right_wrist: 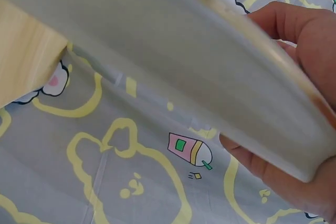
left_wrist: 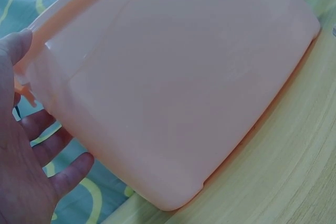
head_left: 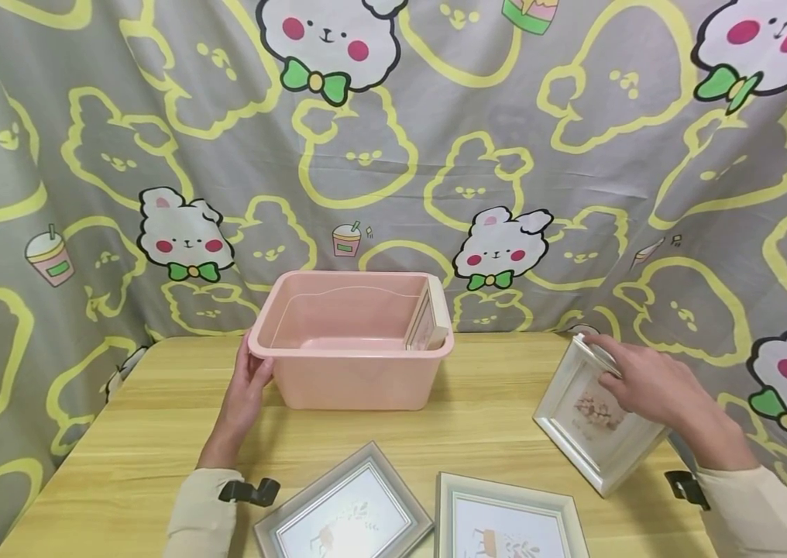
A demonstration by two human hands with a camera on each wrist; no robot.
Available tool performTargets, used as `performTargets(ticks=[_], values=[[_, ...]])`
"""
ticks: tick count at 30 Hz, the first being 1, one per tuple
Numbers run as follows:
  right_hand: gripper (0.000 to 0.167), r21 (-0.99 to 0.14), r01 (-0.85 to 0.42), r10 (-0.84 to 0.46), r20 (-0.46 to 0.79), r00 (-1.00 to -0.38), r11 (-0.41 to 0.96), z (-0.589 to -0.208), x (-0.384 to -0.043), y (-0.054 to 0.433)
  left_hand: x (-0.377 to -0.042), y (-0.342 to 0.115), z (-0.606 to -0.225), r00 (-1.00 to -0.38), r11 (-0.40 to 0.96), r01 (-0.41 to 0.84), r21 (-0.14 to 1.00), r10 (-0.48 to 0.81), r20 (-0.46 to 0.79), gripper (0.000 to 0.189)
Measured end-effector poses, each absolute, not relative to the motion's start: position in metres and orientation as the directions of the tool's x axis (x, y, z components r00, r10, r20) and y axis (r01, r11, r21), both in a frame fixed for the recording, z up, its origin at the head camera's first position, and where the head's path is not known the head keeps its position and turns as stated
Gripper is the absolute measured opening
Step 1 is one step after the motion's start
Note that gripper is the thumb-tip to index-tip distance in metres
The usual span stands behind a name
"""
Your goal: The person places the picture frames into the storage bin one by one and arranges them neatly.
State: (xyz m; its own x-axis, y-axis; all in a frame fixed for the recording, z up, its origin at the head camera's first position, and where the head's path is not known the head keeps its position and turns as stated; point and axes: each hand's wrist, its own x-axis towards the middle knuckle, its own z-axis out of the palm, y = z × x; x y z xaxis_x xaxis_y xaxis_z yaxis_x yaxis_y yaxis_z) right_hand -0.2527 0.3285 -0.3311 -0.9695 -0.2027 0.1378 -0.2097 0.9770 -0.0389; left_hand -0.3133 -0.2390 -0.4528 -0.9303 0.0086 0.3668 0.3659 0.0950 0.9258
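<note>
A pink plastic storage bin [head_left: 359, 384] stands upright on the table, a picture frame [head_left: 424, 318] leaning inside its right end. My left hand [head_left: 249, 381] holds the bin's front left corner. In the left wrist view, the thumb [left_wrist: 20, 45] lies at the rim and the other fingers touch the side wall below. Off to the right, my right hand [head_left: 651, 380] grips the upper edge of a pale picture frame [head_left: 589, 415] with a pink flower print, which is tilted. The right wrist view shows this frame's edge [right_wrist: 157, 72] between thumb and fingers.
Two more frames lie face up near the front: a grey one [head_left: 271, 531] turned at an angle, and a cream one [head_left: 505, 490] to its right. The wooden table [head_left: 128, 434] backs onto a grey patterned curtain [head_left: 393, 225], which also hangs along both sides.
</note>
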Motion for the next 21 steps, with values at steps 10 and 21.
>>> performTargets(ticks=[10,21], values=[[0.058,-0.182,-0.185,-0.169,0.095,-0.981,0.966,-0.3295,-0.2558,0.3262,-0.3127,-0.2407,-0.454,-0.934,0.107,0.355,0.929,0.009,0.356,0.061],[0.059,-0.226,-0.144,-0.126,0.09,-0.988,0.964,-0.3269,-0.2557,0.3241,-0.315,-0.2401,-0.4557,-0.929,0.092,0.369,0.925,0.016,0.369,0.062]])
